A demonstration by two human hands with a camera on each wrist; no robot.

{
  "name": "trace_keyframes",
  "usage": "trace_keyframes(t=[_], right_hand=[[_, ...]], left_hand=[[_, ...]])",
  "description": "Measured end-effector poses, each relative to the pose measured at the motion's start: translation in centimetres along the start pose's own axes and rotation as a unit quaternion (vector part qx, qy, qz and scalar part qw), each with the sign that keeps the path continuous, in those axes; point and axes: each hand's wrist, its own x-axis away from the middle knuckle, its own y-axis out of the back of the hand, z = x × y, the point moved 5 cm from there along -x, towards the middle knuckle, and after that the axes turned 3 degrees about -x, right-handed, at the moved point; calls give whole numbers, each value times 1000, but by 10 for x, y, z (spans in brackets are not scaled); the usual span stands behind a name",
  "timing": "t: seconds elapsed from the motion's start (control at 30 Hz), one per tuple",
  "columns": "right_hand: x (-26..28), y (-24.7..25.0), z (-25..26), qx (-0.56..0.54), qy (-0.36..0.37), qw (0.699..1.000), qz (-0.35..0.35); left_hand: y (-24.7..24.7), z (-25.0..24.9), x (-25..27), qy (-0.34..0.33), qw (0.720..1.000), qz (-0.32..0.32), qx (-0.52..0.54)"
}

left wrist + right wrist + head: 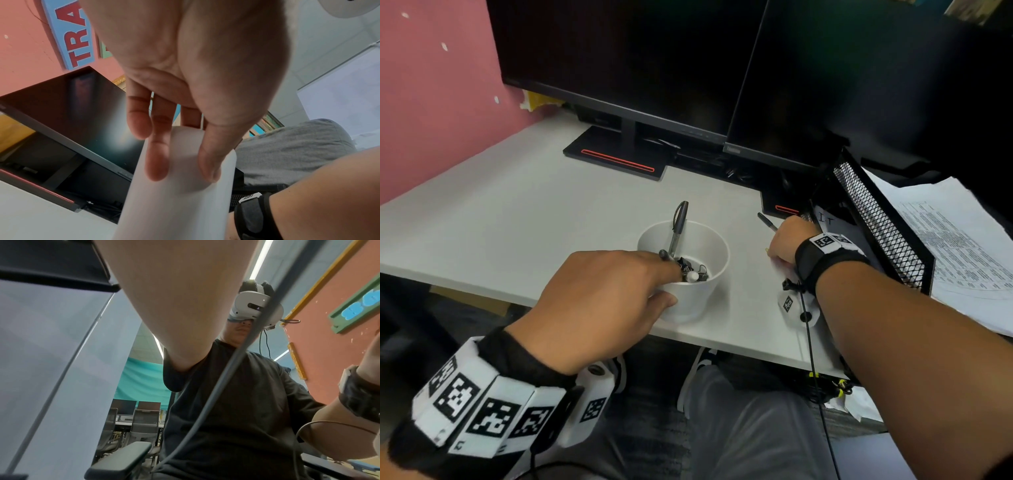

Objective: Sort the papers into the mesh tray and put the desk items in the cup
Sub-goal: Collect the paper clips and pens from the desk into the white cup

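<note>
The left hand (599, 305) held the white cup (688, 274) at mid frame, fingers & thumb curled round its smooth wall. The right hand (786, 245), right of the cup, was curled on a thin black pen (767, 222); fingers hidden, so the grip is a guess. Best way, I think: keep the cup still w/ the left, lift the pen, drop it in tip down next to the marker (678, 228) and clips. The black mesh tray (876, 219) w/ holes sat far right, flat papers (962, 246) on it.
</note>
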Motion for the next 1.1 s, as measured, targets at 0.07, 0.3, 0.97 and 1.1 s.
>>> trace_keyframes(t=[0.07, 0.3, 0.97, 1.1], right_hand=[[-5, 1, 4, -2, 18, 1000, -7], [-6, -3, -12, -273, -44, 958, 80], [5, 7, -16, -10, -12, 1000, 1], [12, 8, -14, -3, -13, 1000, 24]], left_hand=[[0, -1, -2, -2, 1000, -6, 3], [0, -4, -8, -14, 1000, -15, 3], [0, -11, -8, -19, 1000, -11, -8], [1, -11, -6, -14, 1000, -10, -7]])
